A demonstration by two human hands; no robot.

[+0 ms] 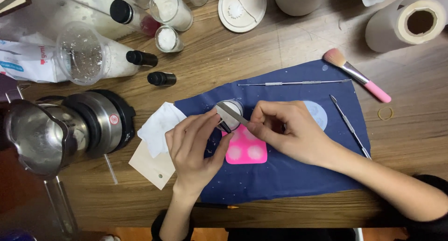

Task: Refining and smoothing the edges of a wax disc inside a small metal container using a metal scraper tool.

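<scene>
My left hand (193,145) holds a small round clear jar of white material (229,111) over a dark blue cloth (298,175). In my right hand (289,131) is a thin flat metal spatula (232,114), pinched between thumb and fingers, its blade lying across the jar's mouth. Just under both hands sits a pink silicone mould (246,150) with round cavities filled white.
On the cloth lie two thin metal tools (298,83) (349,126) and a pale round disc (318,114). A pink-handled brush (359,76), paper roll (410,21), steel pot (35,136) on a small burner, dropper bottles (161,78), cups and jars crowd the wooden table (116,199).
</scene>
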